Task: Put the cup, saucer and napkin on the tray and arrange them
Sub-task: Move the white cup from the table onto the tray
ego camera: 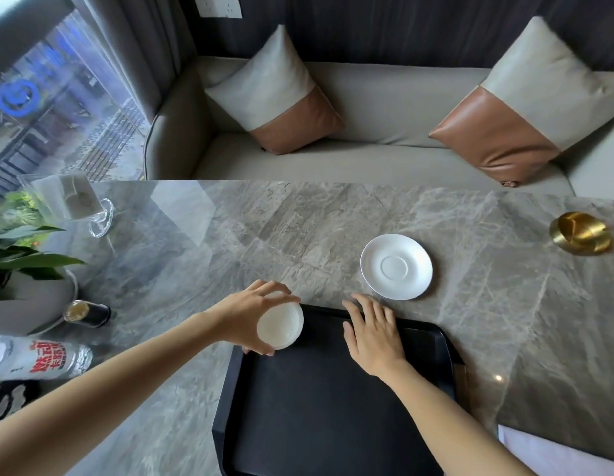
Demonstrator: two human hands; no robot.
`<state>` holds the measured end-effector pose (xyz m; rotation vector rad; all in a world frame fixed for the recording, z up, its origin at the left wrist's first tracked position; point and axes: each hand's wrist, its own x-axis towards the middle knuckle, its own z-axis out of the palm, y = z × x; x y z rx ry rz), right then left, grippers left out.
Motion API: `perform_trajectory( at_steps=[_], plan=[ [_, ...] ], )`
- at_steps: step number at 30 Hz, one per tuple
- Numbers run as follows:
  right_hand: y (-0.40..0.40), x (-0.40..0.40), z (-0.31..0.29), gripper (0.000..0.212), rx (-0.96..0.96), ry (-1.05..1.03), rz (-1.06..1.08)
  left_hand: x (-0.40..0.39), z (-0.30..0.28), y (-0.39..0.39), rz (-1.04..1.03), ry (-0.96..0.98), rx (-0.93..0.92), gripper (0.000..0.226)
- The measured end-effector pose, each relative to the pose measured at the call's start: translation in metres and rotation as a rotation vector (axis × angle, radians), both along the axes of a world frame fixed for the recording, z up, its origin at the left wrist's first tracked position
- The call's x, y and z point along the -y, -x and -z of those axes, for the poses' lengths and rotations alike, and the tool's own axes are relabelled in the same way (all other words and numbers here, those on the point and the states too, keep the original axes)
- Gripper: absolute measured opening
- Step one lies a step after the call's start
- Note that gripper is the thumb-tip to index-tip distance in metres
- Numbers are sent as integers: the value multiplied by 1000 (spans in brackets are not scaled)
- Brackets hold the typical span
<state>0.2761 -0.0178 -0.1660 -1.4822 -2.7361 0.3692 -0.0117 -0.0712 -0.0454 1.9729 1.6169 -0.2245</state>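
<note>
Cup held over tray corner; saucer off tray.
Left hand point(245, 319) fingers grip the white cup point(280, 325) at the black tray's point(319, 417) far-left corner. Right hand point(373, 333) lies flat, fingers spread (holding nothing). Saucer point(396, 266) sits on the marble surface point(333, 218); napkin point(553, 453) beside the tray.

The tray point(319, 407) is cut off by the bottom edge at 6 o'clock, and both forearms cover parts of it. The napkin point(553, 451), at 5 o'clock, shows only one corner. The left hand point(245, 319) hides the cup point(281, 326) wall, so any handle probably sits beneath the fingers.
</note>
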Motion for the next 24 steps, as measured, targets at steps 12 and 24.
perform_trajectory(
  at_steps=[12,24],
  plan=[
    [13,-16,-71,41,90,60,-81,-63,-41,14,-102,-26,-134,65],
    [-30,-124,-127,41,59,-117,169,-155,-39,-33,-239,-230,-57,56]
  ],
)
